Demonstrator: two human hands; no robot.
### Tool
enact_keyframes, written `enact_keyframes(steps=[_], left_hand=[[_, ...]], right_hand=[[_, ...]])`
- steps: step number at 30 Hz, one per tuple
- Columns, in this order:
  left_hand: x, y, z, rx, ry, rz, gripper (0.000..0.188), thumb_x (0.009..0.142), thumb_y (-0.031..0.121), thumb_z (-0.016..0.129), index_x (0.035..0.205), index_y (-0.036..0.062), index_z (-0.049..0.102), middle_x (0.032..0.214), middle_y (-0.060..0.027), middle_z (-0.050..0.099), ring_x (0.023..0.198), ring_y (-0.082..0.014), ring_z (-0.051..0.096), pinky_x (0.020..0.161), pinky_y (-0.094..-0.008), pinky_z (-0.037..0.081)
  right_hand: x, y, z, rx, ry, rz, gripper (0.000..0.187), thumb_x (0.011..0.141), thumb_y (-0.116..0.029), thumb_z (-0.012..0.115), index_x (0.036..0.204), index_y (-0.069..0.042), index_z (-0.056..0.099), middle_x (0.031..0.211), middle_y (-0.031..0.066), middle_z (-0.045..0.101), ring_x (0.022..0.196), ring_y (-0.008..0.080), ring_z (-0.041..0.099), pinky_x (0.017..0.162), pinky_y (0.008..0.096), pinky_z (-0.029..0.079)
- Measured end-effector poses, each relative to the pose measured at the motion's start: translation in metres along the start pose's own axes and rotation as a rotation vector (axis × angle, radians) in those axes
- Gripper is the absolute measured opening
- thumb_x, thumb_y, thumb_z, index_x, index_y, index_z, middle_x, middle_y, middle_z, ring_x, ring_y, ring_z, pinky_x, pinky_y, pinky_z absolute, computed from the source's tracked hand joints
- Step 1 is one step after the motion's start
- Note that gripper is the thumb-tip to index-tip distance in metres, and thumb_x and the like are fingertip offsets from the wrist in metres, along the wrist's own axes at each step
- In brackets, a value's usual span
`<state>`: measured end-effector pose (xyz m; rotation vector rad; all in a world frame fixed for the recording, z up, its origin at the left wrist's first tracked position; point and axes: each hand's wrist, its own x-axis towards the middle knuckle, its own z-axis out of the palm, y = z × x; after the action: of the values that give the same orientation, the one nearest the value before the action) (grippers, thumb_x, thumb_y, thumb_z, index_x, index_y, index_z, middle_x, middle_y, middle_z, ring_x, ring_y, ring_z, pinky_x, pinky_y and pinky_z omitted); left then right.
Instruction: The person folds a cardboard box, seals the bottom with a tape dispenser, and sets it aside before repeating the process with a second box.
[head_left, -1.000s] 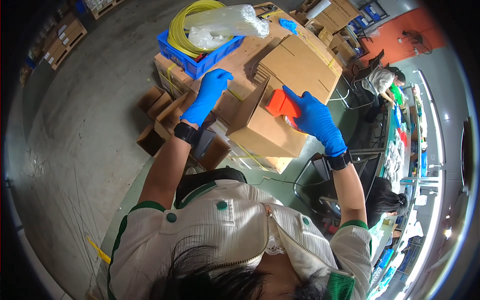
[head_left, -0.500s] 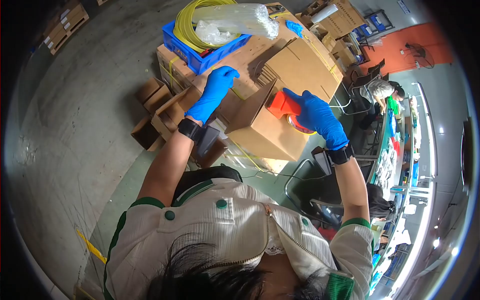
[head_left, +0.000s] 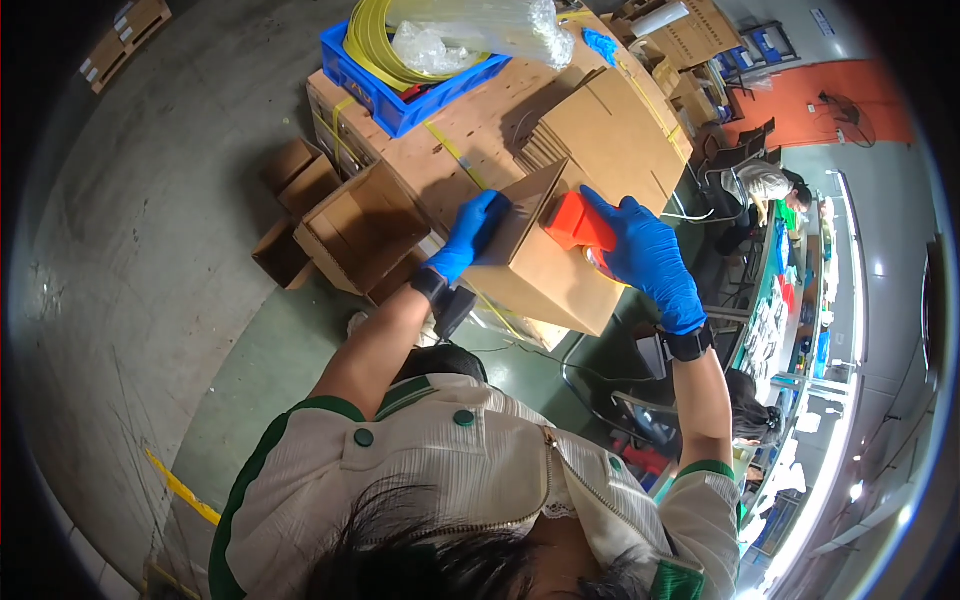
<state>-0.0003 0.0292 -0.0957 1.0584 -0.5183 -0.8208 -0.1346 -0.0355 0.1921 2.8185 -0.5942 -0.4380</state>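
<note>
A closed brown cardboard box (head_left: 565, 275) sits tilted in view on the near end of the wooden crate (head_left: 400, 165). My blue-gloved right hand (head_left: 645, 250) is wrapped round a red-orange tape dispenser (head_left: 580, 222), pressed to the box's top. The tape roll under that hand is mostly hidden. My left hand (head_left: 468, 238), gloved in blue too, bears against the box's left side. Its fingertips are in shade and partly hidden. Behind the box lies a stack of flat cardboard (head_left: 610, 130).
A blue crate (head_left: 400, 118) holds coiled yellow strapping (head_left: 365, 45) and clear plastic wrap (head_left: 480, 30). Open cardboard boxes (head_left: 365, 220) stand on the floor at left. A chair (head_left: 640, 405) is near my right arm. A person (head_left: 765, 185) works at the long bench on the right.
My left hand has come down and right from the air onto the box's left side. My right hand and the tape dispenser stay at the box's top, slightly lower in view.
</note>
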Motion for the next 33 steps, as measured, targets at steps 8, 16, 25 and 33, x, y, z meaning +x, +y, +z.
enact_keyframes(steps=[8, 16, 25, 33], left_hand=[[-0.005, 0.019, 0.001, 0.598, -0.081, -0.026, 0.033, 0.093, 0.031, 0.052, 0.116, 0.0064, 0.052, 0.102, -0.0194, 0.063, 0.096, -0.0318, 0.061, 0.079, -0.0394, 0.046], [0.008, -0.033, -0.028, 0.898, -0.09, -0.309, 0.062, 0.095, 0.041, 0.045, 0.14, 0.002, 0.029, 0.14, -0.0221, 0.037, 0.13, -0.0335, 0.037, 0.106, -0.038, 0.032], [0.016, 0.066, 0.028, -0.041, -0.55, -0.027, 0.074, 0.095, 0.046, 0.043, 0.147, 0.0042, 0.012, 0.153, -0.0139, 0.013, 0.141, -0.0218, 0.013, 0.113, -0.0327, 0.017], [0.011, 0.132, 0.025, 0.5, -0.593, 0.447, 0.091, 0.083, 0.039, 0.065, 0.148, 0.0086, 0.009, 0.152, -0.0159, 0.016, 0.141, -0.0249, 0.016, 0.114, -0.0383, 0.014]], right_hand=[[-0.003, 0.002, 0.007, 0.001, 0.062, 0.0, 0.076, 0.069, -0.03, 0.072, 0.138, -0.027, 0.04, 0.087, 0.0135, 0.054, 0.077, 0.0317, 0.06, 0.062, 0.0396, 0.05], [-0.003, -0.003, 0.003, -0.008, 0.059, 0.007, 0.076, 0.069, -0.03, 0.072, 0.138, -0.026, 0.041, 0.088, 0.0132, 0.054, 0.078, 0.0319, 0.06, 0.063, 0.04, 0.051], [-0.002, -0.007, 0.002, 0.017, 0.06, 0.02, 0.075, 0.07, -0.031, 0.071, 0.138, -0.026, 0.041, 0.089, 0.014, 0.054, 0.079, 0.0325, 0.06, 0.064, 0.0403, 0.05], [0.0, 0.0, 0.005, 0.03, 0.042, 0.04, 0.075, 0.069, -0.03, 0.072, 0.138, -0.027, 0.041, 0.089, 0.0141, 0.054, 0.078, 0.033, 0.06, 0.063, 0.0407, 0.05]])
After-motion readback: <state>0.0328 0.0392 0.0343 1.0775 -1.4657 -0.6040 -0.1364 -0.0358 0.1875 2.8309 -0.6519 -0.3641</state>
